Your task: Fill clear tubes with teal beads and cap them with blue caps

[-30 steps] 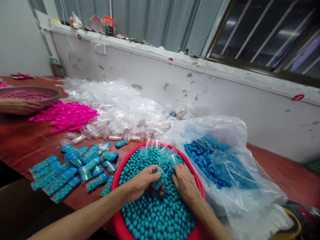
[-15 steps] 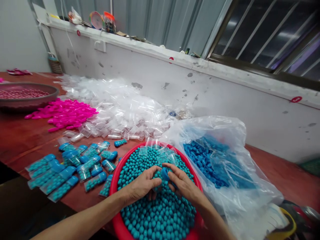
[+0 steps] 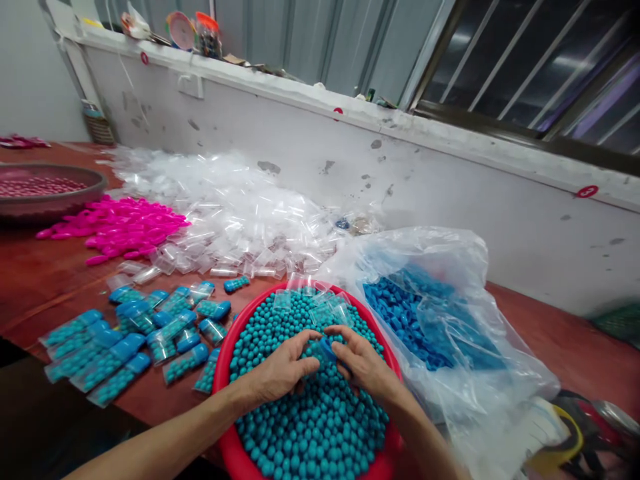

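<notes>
A red basin (image 3: pixel 227 360) full of teal beads (image 3: pixel 295 433) stands at the table's front edge. Over the beads, my right hand (image 3: pixel 357 360) pinches a blue cap (image 3: pixel 327 348) between thumb and fingers. My left hand (image 3: pixel 287 363) is beside it, thumb and fingers curled round something clear that is too hard to make out against the beads. Small clear pouches (image 3: pixel 327 310) lie on the beads at the basin's far side. Filled packets with blue caps (image 3: pixel 115 363) lie on the table left of the basin.
Right of the basin is a clear plastic bag (image 3: pixel 500 400) holding blue caps (image 3: pixel 395 303). Behind lies a large heap of empty clear pouches (image 3: pixel 235 207). Pink pieces (image 3: pixel 125 223) and a bowl of pink beads (image 3: pixel 55 207) are at the left, before a white wall (image 3: pixel 300 153).
The view has shifted slightly, so the scene sits a little further left and up. Both hands stay together over the basin, and the blue cap has tilted a little in my right fingers.
</notes>
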### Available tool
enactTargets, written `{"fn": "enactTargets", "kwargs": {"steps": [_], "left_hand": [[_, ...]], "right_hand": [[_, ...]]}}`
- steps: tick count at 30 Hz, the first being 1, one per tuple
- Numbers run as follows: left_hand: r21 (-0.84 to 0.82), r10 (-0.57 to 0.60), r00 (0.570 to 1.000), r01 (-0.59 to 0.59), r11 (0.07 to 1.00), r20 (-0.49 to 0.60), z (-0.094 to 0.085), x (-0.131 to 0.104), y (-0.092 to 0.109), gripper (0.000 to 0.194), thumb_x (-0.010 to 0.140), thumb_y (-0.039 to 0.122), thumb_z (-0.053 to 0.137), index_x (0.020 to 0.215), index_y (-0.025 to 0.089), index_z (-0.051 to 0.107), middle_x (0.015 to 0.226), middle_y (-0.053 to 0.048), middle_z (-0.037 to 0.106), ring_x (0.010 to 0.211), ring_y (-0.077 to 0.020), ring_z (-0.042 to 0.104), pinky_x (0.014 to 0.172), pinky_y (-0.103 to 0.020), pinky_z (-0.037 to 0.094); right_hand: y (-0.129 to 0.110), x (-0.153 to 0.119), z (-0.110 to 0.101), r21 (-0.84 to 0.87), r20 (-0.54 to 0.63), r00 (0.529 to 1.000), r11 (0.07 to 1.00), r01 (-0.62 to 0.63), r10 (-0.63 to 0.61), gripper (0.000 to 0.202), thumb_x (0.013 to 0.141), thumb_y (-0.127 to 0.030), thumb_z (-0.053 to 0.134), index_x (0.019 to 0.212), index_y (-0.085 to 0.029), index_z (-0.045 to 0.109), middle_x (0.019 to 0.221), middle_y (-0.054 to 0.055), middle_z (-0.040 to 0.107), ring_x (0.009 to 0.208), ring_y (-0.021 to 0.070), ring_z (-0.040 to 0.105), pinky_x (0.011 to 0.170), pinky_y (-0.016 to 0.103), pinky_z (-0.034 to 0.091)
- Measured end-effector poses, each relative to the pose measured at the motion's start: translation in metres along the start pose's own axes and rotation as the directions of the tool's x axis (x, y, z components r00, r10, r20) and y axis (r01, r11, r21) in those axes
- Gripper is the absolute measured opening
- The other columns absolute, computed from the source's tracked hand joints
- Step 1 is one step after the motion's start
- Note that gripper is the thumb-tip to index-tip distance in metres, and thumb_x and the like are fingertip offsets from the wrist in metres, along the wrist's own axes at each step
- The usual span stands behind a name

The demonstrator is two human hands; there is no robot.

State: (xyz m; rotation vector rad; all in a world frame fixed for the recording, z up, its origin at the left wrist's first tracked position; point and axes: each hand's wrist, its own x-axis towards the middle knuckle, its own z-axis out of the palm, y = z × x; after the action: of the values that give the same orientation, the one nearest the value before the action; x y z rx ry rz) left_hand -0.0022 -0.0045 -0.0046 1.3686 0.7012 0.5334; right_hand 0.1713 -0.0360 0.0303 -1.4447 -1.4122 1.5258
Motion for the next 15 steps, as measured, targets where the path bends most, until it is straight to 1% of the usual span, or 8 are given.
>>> {"fn": "enactTargets", "kwargs": {"steps": [2,4,7,10,12,15], "left_hand": [[-0.022,-0.019,1.0,0.019,1.0,-0.012,-0.001,-0.002,0.001,0.037,0.076,0.026,0.047,0.11,0.017,0.04,0.053,0.01,0.041,0.036,-0.0041,0.039,0.034,-0.014,0.029],[-0.041,-0.028,0.999,0.027,0.999,-0.024,-0.002,-0.003,0.003,0.036,0.076,0.026,0.046,0.111,0.017,0.039,0.056,0.009,0.044,0.037,-0.0039,0.041,0.034,-0.014,0.03],[-0.046,-0.022,1.0,0.021,0.999,-0.017,-0.003,-0.004,0.004,0.038,0.077,0.026,0.046,0.113,0.017,0.038,0.061,0.008,0.045,0.038,-0.0034,0.042,0.035,-0.014,0.03],[-0.053,-0.004,1.0,0.004,0.999,0.008,-0.001,-0.003,0.002,0.042,0.076,0.026,0.048,0.116,0.016,0.038,0.059,0.008,0.044,0.037,-0.0034,0.04,0.035,-0.015,0.03],[-0.062,0.011,1.0,-0.01,0.998,0.016,0.001,-0.002,0.001,0.044,0.077,0.027,0.049,0.118,0.016,0.038,0.058,0.008,0.045,0.037,-0.0037,0.04,0.035,-0.015,0.031],[-0.067,0.038,0.999,-0.039,0.997,-0.007,0.002,-0.004,0.001,0.051,0.077,0.029,0.049,0.124,0.016,0.034,0.057,0.007,0.047,0.038,-0.0044,0.042,0.035,-0.014,0.032]], "right_hand": [[0.001,0.0,-0.001,-0.012,0.034,0.999,1.0,0.008,-0.007,0.043,0.081,-0.045,0.044,0.114,-0.018,0.04,0.04,-0.013,0.033,0.03,0.0048,0.025,0.028,0.014,0.025],[0.003,-0.003,-0.007,-0.028,0.055,0.998,1.0,-0.012,0.013,0.042,0.08,-0.043,0.047,0.112,-0.017,0.041,0.04,-0.012,0.034,0.03,0.0045,0.025,0.027,0.014,0.024],[0.005,-0.006,-0.012,0.022,0.017,0.999,0.999,-0.044,0.044,0.046,0.079,-0.045,0.048,0.113,-0.016,0.039,0.04,-0.013,0.034,0.03,0.0043,0.025,0.027,0.013,0.025],[0.002,-0.003,-0.004,0.148,-0.012,1.0,0.989,-0.025,0.027,0.047,0.08,-0.045,0.046,0.116,-0.016,0.037,0.039,-0.014,0.031,0.029,0.0042,0.021,0.027,0.014,0.029],[0.0,0.001,0.005,0.209,0.014,1.0,0.978,-0.013,0.01,0.047,0.08,-0.043,0.047,0.118,-0.016,0.036,0.038,-0.014,0.03,0.029,0.0041,0.019,0.027,0.014,0.031],[-0.002,0.005,0.016,0.268,0.047,0.999,0.963,-0.012,-0.001,0.052,0.08,-0.041,0.048,0.122,-0.015,0.034,0.037,-0.015,0.028,0.03,0.0041,0.018,0.028,0.013,0.033]]}}
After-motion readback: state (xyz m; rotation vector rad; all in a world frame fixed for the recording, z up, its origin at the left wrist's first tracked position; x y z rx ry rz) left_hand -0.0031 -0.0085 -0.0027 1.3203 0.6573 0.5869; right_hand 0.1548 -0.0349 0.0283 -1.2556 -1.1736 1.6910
